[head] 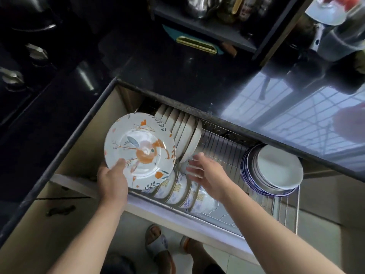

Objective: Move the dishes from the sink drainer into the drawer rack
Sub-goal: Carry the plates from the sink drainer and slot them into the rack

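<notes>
My left hand [112, 179] grips the lower edge of a white plate [140, 149] painted with orange flowers and a bird, holding it tilted above the left end of the pulled-out wire drawer rack [223, 149]. My right hand [207, 175] hovers open over the rack, fingers spread, beside a row of white plates [183, 133] standing on edge. Below the held plate a row of patterned bowls [185, 192] stands on edge along the rack's front. A stack of blue-rimmed bowls [276, 171] leans at the rack's right end. The sink drainer is out of view.
A black countertop [197, 80] overhangs the drawer's back and reflects a window on the right. A shelf with bottles and metal pots [207, 8] stands behind. The rack's middle wires between plates and bowl stack are bare. My slippered feet [158, 246] stand below the drawer front.
</notes>
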